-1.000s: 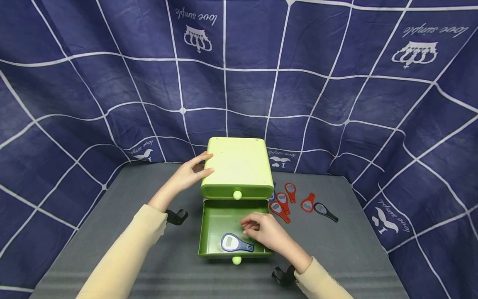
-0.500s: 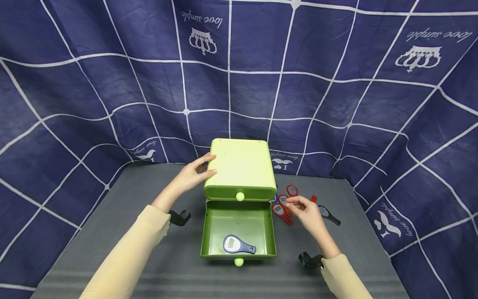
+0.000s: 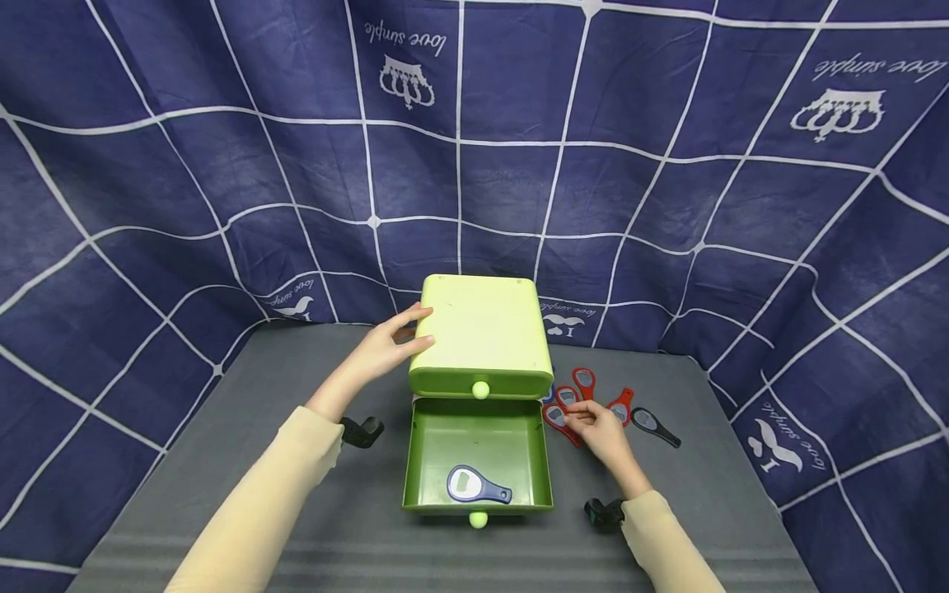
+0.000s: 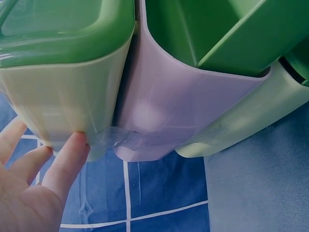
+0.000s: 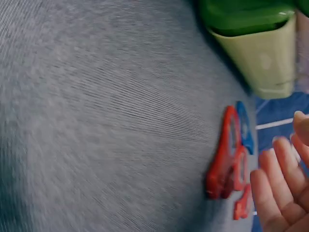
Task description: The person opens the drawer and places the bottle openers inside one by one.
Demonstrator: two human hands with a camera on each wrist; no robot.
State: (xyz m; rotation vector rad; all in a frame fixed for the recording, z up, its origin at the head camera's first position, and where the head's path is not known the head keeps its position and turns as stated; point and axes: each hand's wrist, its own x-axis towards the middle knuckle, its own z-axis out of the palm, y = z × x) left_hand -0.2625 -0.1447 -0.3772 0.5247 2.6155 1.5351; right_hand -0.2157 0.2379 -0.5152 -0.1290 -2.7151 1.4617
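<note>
A drawer cabinet (image 3: 485,321) with a pale yellow-green top stands on the grey table, its green lower drawer (image 3: 474,445) pulled out. In that drawer lies a blue bottle opener (image 3: 478,485) with a round light head. My left hand (image 3: 381,350) touches the cabinet's left side and top edge; in the left wrist view, its fingertips (image 4: 77,140) touch the pale upper shell. To the right of the cabinet, my right hand (image 3: 604,432) is over red bottle openers (image 3: 558,418). From the right wrist view, its fingers (image 5: 270,174) are loosely bent with nothing between them.
More red bottle openers (image 3: 621,405) and a black one (image 3: 656,427) lie to the right on the table (image 3: 712,511). Partly behind the cabinet is another blue opener (image 5: 245,126). A blue cloth (image 3: 511,189) with white lines hangs behind.
My right hand has moved from above the drawer rightward to the red bottle openers. The blue opener stays in the drawer, and my left hand remains on the cabinet.
</note>
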